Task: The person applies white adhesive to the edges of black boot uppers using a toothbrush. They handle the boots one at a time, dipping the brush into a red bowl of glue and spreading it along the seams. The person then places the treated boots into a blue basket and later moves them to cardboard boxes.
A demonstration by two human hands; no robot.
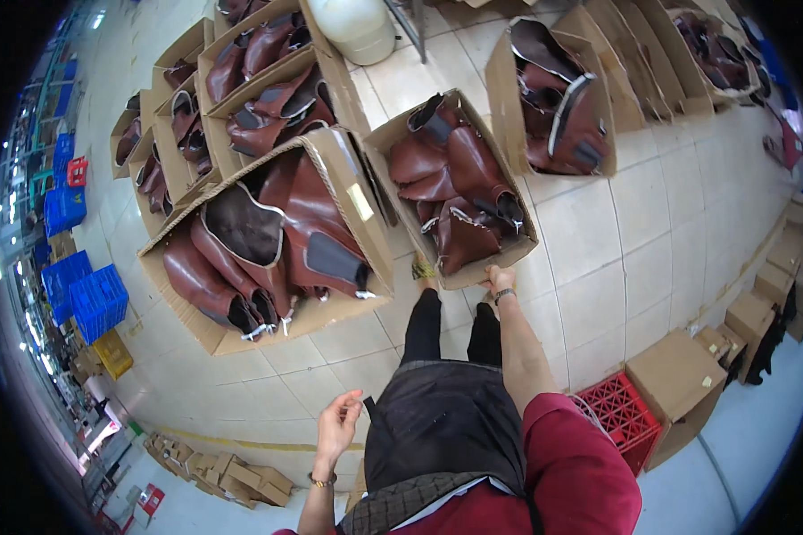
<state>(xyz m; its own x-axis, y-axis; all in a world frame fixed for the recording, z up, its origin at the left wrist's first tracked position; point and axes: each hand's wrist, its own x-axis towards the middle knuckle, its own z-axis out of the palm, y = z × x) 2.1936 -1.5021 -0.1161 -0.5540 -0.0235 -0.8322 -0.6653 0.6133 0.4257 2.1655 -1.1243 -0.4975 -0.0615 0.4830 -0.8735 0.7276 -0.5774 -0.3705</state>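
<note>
Gripping the near rim of a cardboard box [462,278] with our right hand [500,278], close to its right corner, we have brown boot uppers [475,160] heaped ahead of us inside it. The box's long axis runs away from our body, its far end slanting leftward; the right hand is touching it, while the left hand [336,428] hangs well apart, beside our dark apron [437,428]. That left hand looks empty, its fingers loosely bent. A larger carton [371,245] sits just beside the box on the left. We cannot tell how far the right fingers reach over the rim, nor whether the box's base rests on the floor tiles [589,276]. The boot uppers overlap too much to count, and our right foot is hidden.
</note>
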